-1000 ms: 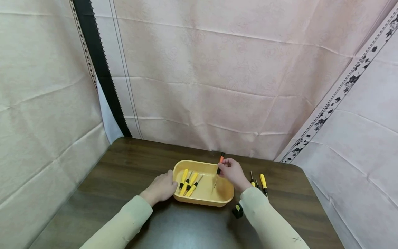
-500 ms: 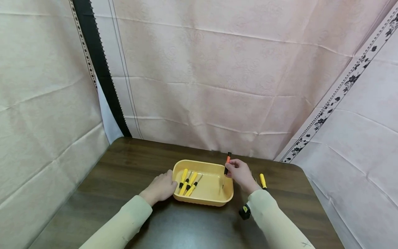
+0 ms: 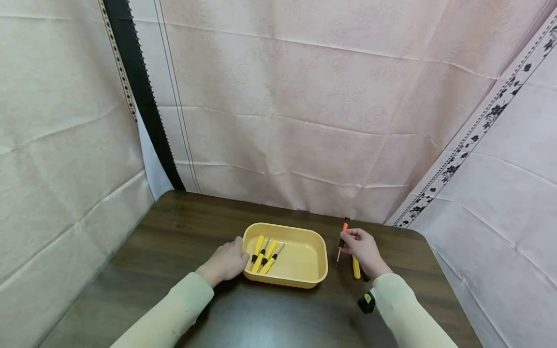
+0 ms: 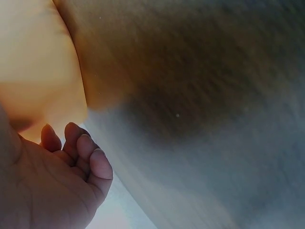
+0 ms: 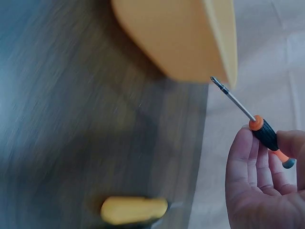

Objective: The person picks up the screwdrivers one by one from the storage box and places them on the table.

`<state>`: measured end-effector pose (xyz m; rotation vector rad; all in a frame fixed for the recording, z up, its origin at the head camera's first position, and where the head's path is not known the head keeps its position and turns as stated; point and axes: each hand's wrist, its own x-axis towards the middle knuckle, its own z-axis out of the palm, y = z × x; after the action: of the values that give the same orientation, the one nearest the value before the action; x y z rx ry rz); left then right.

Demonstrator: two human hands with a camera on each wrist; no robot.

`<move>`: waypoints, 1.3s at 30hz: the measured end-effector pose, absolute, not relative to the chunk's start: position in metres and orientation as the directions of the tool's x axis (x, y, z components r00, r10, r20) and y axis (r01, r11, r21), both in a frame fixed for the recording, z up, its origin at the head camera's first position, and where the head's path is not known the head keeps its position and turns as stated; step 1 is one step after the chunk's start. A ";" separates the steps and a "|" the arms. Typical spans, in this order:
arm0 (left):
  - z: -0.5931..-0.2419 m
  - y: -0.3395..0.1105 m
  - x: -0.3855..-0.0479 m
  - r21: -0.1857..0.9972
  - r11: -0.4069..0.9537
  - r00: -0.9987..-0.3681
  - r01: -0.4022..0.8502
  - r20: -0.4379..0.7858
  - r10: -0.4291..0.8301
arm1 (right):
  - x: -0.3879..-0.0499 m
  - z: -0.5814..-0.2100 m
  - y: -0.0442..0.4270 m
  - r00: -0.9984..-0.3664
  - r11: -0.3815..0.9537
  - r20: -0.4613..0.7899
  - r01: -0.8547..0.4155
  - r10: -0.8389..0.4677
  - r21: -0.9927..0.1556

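Observation:
My right hand [image 3: 363,249] pinches an orange-and-black screwdriver [image 3: 343,234] by its handle, shaft pointing down, just right of the yellow tray [image 3: 321,240]. In the right wrist view the screwdriver [image 5: 266,135] sits between thumb and fingers, its cross-shaped tip near the tray's wall [image 5: 167,38]. My left hand [image 3: 224,261] rests on the tray's left end; the left wrist view shows its fingers [image 4: 86,145] bent beside the tray [image 4: 43,62], their contact unclear. Several yellow-and-black screwdrivers [image 3: 269,250] lie in the tray's left half.
On the table [image 3: 278,319], a yellow-handled screwdriver [image 3: 356,267] lies partly hidden under my right hand, with a dark item beside it. A black tape measure [image 3: 367,302] is by my right cuff. Patterned cloth [image 3: 304,121] hangs behind the table.
My right hand has moved right with the orange-and-black screwdriver, from over the tray to beyond its right rim. The left hand and tray have stayed nearly still.

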<state>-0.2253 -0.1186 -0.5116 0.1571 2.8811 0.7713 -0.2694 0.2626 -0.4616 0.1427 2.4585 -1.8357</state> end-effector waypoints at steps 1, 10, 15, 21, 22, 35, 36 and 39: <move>-0.511 -0.119 -0.225 0.503 0.862 -0.982 0.062 -0.123 0.142 | -0.269 -0.463 0.268 -0.992 0.287 -0.118 0.124 0.039 -0.950; -0.507 -0.119 -0.224 0.504 0.862 -0.982 0.060 -0.125 0.141 | -0.267 -0.470 0.315 -0.993 0.354 -0.109 0.120 0.050 -0.928; -0.508 -0.119 -0.224 0.518 0.854 -0.982 0.047 -0.134 0.136 | -0.267 -0.480 0.343 -0.991 0.400 -0.104 0.131 0.087 -0.907; -0.509 -0.119 -0.223 0.521 0.853 -0.981 0.041 -0.142 0.134 | -0.262 -0.492 0.366 -0.980 0.455 -0.136 0.187 0.143 -0.871; -0.509 -0.119 -0.222 0.523 0.851 -0.981 0.040 -0.143 0.134 | -0.261 -0.494 0.368 -0.978 0.463 -0.137 0.195 0.156 -0.865; -0.506 -0.118 -0.221 0.531 0.846 -0.979 0.035 -0.152 0.136 | -0.260 -0.509 0.383 -0.955 0.557 -0.182 0.286 0.235 -0.780; -0.505 -0.118 -0.221 0.533 0.846 -0.979 0.035 -0.151 0.136 | -0.260 -0.510 0.384 -0.954 0.562 -0.184 0.289 0.238 -0.775; -0.506 -0.118 -0.221 0.530 0.848 -0.980 0.035 -0.150 0.134 | -0.260 -0.512 0.384 -0.948 0.570 -0.199 0.310 0.250 -0.761</move>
<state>-0.2207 -0.1185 -0.5057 0.1308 2.8433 0.8099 -0.2604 0.3838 -0.5121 0.4858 2.7215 -1.3400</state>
